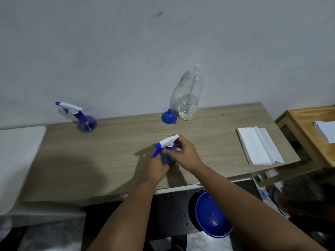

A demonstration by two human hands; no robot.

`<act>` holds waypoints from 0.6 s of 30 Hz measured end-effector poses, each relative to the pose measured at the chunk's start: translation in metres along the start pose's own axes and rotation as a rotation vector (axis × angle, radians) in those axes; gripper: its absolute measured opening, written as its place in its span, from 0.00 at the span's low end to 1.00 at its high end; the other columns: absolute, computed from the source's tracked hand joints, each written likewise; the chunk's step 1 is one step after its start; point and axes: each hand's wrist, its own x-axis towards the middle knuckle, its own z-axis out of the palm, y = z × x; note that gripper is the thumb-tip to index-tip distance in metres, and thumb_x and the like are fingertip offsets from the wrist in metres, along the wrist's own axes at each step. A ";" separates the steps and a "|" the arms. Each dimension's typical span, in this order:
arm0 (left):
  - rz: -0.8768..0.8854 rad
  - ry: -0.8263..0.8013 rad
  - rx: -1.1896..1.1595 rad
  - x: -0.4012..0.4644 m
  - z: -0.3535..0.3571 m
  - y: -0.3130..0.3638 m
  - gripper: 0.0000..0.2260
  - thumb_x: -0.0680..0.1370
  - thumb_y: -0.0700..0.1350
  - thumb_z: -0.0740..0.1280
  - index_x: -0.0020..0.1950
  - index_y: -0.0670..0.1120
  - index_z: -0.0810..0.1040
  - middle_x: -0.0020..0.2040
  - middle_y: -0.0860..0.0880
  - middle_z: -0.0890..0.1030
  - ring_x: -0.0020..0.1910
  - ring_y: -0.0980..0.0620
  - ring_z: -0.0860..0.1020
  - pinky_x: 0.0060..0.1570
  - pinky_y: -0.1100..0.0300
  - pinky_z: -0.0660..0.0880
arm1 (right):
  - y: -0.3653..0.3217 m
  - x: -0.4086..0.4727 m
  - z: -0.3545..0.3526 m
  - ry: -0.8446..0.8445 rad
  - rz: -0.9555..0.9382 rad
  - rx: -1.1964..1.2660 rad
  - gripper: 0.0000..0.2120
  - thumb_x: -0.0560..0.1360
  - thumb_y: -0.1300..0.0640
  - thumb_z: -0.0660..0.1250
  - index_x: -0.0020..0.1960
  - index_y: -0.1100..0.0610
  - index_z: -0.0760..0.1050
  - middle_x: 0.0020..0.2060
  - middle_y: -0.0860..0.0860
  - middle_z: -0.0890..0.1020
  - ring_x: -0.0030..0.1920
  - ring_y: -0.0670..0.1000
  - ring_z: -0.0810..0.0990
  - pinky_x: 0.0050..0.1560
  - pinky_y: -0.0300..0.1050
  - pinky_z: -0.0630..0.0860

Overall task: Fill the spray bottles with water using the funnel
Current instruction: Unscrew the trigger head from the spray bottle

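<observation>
A blue spray bottle with a white trigger head is held upright near the middle of the wooden table, a little toward its front edge. The left hand is wrapped around the lower body of the bottle, fingers closed on it. The right hand is set at the neck just under the white head, its fingers pinched around the collar. The blue trigger lever points to the left.

A second spray bottle, round-bodied and blue, stands at the back left corner of the table with its nozzle turned left. A blue funnel is placed mouth-down at the back edge, right of centre, its spout pointing up. Just beside it, on its right, a clear plastic water bottle stands upright, filled only in its lower part; whether the two touch cannot be told. A folded white cloth lies near the right edge.

Below the front edge of the table a blue bowl is seen, tilted. White paper lies on a second wooden stand at the right.

No brand, label or writing can be read on any item
</observation>
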 end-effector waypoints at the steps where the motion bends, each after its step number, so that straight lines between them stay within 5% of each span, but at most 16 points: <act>1: -0.002 -0.005 0.014 -0.002 0.001 0.001 0.14 0.74 0.45 0.72 0.60 0.48 0.79 0.52 0.49 0.84 0.51 0.47 0.82 0.47 0.56 0.76 | -0.001 -0.002 -0.001 0.011 0.004 -0.006 0.18 0.69 0.52 0.80 0.56 0.49 0.79 0.49 0.47 0.87 0.53 0.50 0.85 0.56 0.51 0.83; 4: -0.002 0.008 -0.034 -0.009 0.001 0.003 0.14 0.74 0.46 0.72 0.59 0.51 0.79 0.49 0.55 0.83 0.48 0.52 0.82 0.40 0.65 0.72 | -0.007 -0.003 -0.001 -0.027 0.010 -0.006 0.12 0.72 0.62 0.74 0.53 0.52 0.80 0.47 0.48 0.86 0.49 0.46 0.84 0.52 0.45 0.81; 7: -0.014 0.008 -0.036 -0.011 0.001 0.002 0.13 0.73 0.45 0.72 0.57 0.51 0.80 0.47 0.57 0.81 0.45 0.55 0.80 0.37 0.72 0.68 | -0.011 -0.005 0.000 -0.077 0.027 -0.007 0.14 0.71 0.62 0.74 0.55 0.52 0.79 0.47 0.46 0.84 0.46 0.39 0.81 0.48 0.35 0.78; 11: -0.011 -0.007 -0.030 -0.013 -0.002 0.006 0.14 0.72 0.49 0.73 0.57 0.55 0.78 0.47 0.56 0.83 0.47 0.53 0.82 0.39 0.63 0.74 | -0.011 -0.005 0.000 -0.064 0.032 -0.002 0.13 0.72 0.62 0.70 0.56 0.58 0.79 0.47 0.50 0.84 0.44 0.39 0.80 0.47 0.35 0.78; 15: -0.011 -0.014 -0.062 -0.017 -0.005 0.007 0.14 0.73 0.48 0.74 0.57 0.53 0.78 0.45 0.56 0.82 0.43 0.54 0.81 0.34 0.68 0.68 | -0.008 -0.006 -0.002 -0.068 0.033 -0.007 0.14 0.75 0.66 0.72 0.60 0.58 0.77 0.51 0.51 0.84 0.48 0.41 0.81 0.51 0.41 0.79; 18: -0.002 -0.028 -0.030 -0.019 -0.007 0.008 0.15 0.72 0.51 0.75 0.57 0.57 0.77 0.42 0.57 0.82 0.38 0.62 0.78 0.31 0.71 0.66 | -0.010 -0.009 -0.003 -0.084 0.024 0.002 0.13 0.77 0.70 0.66 0.60 0.62 0.78 0.52 0.56 0.84 0.46 0.41 0.81 0.50 0.35 0.78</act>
